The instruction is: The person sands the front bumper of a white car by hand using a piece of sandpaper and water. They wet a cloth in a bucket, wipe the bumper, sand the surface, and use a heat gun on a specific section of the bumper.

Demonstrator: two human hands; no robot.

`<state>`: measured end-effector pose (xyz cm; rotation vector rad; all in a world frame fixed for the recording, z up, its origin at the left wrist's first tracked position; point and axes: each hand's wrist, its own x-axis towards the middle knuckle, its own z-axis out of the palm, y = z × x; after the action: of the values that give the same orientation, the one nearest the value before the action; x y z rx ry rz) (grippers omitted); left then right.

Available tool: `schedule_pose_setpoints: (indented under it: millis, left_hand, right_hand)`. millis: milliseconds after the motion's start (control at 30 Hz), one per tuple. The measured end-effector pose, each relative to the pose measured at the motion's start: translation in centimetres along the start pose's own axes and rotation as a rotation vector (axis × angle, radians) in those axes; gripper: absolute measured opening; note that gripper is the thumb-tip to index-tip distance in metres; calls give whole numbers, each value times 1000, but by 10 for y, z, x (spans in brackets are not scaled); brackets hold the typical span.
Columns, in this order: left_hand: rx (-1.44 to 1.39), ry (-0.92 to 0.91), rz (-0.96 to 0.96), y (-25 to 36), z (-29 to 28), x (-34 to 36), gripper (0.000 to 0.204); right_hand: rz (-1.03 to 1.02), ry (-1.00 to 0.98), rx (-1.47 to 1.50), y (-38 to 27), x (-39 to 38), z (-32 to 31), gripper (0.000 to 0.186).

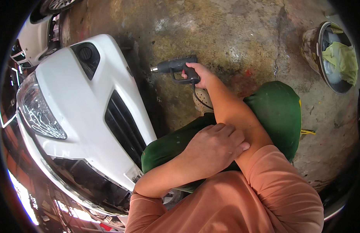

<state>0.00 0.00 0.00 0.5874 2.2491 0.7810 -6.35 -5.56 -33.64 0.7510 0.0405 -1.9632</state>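
Note:
A black heat gun [173,68] with a metal nozzle is held by its handle in my right hand [199,74]. The nozzle points left toward the white car bumper [98,83], with a gap between them. From the base of the handle a black cord runs down past my clog. My left hand [215,145] lies across my right forearm [236,105] near the elbow, its fingers curled against the skin. The bumper has a dark slatted opening [123,122] and a round fog lamp [86,53]. Beside it sits a clear headlight [38,106].
A bucket [310,48] with a yellow-green cloth [339,58] hanging in it stands at the far right. Another white vehicle [34,40] is at the upper left. My green-trousered knees [275,116] are bent above the stained concrete floor [234,35]. A beige clog [201,99] shows below the heat gun.

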Motion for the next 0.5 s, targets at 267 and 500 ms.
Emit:
schedule_pose_setpoints:
  millis: [267, 500]
  left_hand:
    - [-3, 6, 5, 0, 0, -1, 23]
    - [-30, 24, 8, 0, 4, -3, 23]
  right_hand:
    - [-12, -2, 25, -4, -6, 7, 24]
    - [-18, 80, -38, 2, -18, 11, 23]
